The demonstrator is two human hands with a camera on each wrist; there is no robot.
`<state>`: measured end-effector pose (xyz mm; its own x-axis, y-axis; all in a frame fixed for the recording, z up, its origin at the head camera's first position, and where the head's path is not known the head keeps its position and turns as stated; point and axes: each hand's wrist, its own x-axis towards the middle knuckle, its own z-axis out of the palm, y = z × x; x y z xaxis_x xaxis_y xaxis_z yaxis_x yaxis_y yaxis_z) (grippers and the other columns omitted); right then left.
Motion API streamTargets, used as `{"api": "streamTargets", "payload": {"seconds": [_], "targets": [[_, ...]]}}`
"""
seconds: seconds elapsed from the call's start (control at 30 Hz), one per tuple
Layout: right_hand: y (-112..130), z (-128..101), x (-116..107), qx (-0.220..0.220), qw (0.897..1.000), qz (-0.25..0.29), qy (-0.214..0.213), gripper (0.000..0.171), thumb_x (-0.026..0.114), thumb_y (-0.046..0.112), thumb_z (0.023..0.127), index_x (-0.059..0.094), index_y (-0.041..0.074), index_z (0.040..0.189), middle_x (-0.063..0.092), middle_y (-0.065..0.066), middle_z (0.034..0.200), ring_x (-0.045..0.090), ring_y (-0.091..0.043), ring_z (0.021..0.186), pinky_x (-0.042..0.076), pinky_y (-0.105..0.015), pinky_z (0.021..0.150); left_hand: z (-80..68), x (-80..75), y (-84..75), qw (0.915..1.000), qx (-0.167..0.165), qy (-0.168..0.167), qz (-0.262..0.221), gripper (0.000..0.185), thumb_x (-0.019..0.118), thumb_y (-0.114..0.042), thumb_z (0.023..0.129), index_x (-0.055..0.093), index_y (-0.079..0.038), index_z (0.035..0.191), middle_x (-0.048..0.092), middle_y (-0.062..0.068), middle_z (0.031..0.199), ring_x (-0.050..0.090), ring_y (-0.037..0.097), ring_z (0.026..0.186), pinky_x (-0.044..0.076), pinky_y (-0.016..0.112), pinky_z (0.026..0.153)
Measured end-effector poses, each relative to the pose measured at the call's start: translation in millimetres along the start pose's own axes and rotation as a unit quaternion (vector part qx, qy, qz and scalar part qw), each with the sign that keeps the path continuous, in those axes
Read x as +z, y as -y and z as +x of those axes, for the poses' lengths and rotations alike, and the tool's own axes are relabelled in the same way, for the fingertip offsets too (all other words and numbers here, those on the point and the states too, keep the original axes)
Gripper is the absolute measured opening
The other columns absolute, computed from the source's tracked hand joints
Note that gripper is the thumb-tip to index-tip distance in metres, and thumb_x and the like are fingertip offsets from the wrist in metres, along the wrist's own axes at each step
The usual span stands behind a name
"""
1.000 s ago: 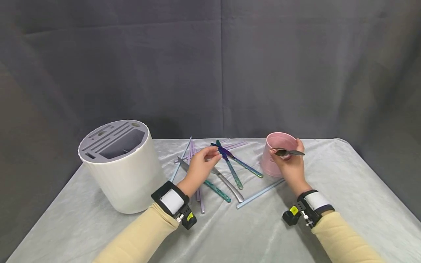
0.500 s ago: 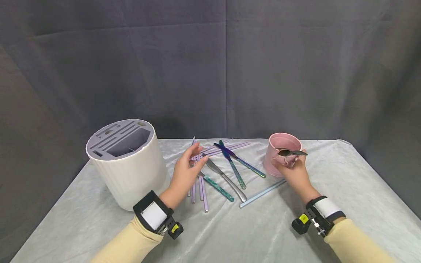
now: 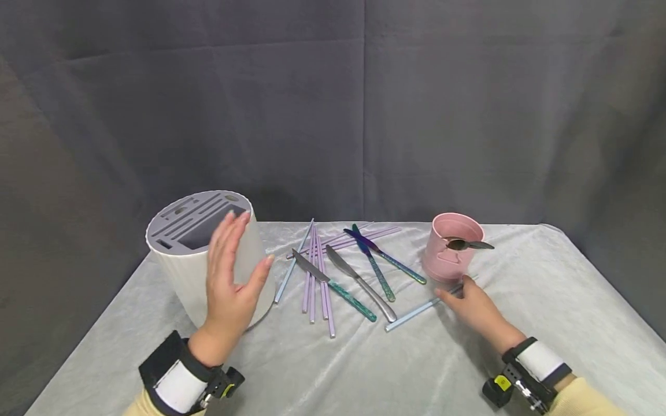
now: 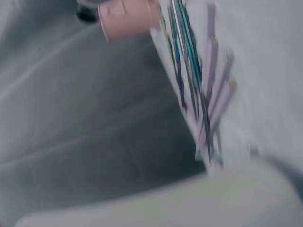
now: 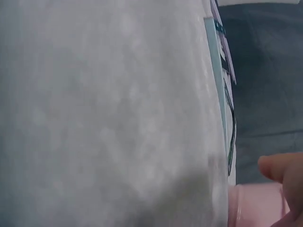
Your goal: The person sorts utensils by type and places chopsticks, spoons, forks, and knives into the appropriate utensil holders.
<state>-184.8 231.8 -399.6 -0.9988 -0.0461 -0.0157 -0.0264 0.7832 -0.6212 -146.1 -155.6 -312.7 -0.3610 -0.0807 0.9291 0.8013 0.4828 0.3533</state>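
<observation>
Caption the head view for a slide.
Left hand open beside white holder; right hand by pink cup with spoon across.

No readable writing anywhere here: the white slotted holder shows a plain ribbed wall, the pink cup carries no lettering, and the cutlery handles show only colour. The wrist bands have blank white patches, and a small yellow tag on the right one is too small to read. Both wrist views are blurred.
</observation>
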Motion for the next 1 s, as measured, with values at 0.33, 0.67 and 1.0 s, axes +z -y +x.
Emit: {"api": "streamTargets", "payload": {"seconds": [0.33, 0.67, 1.0], "targets": [[12.7, -4.3, 10.9, -0.049, 0.994, -0.075, -0.059, 0.060, 0.063, 0.026, 0.092, 0.041, -0.024, 0.118, 0.050, -0.045, 0.112, 0.047, -0.060, 0.109, 0.040, -0.062, 0.088, 3.1, -54.4, 20.6, 0.9866, -0.138, -0.059, 0.065, 0.126, 0.068, -0.068, 0.075, 0.005, 0.014, 0.147, 0.008, 0.022, 0.159, 0.005, 0.024, 0.146, 0.004, 0.034, 0.115], [36.3, -6.2, 22.5, -0.061, 0.992, -0.098, -0.054, 0.052, 0.067, 0.025, 0.090, 0.045, -0.020, 0.106, 0.053, -0.035, 0.097, 0.049, -0.057, 0.100, 0.041, -0.060, 0.084, -5.6, -71.1, 41.7, 0.9595, -0.269, -0.032, 0.079, 0.147, 0.072, -0.077, 0.058, -0.009, 0.001, 0.152, -0.007, 0.013, 0.161, -0.003, 0.017, 0.146, 0.001, 0.030, 0.115], [49.7, -0.2, 39.6, -0.118, 0.975, -0.166, -0.091, 0.042, 0.072, 0.025, 0.085, 0.058, -0.013, 0.099, 0.060, -0.028, 0.096, 0.057, -0.050, 0.092, 0.046, -0.058, 0.078, -7.8, -66.8, 47.4, 0.9521, -0.297, -0.026, 0.068, 0.130, 0.090, -0.024, 0.068, -0.005, -0.002, 0.154, 0.002, 0.014, 0.160, 0.007, 0.018, 0.145, 0.009, 0.027, 0.114]]}}
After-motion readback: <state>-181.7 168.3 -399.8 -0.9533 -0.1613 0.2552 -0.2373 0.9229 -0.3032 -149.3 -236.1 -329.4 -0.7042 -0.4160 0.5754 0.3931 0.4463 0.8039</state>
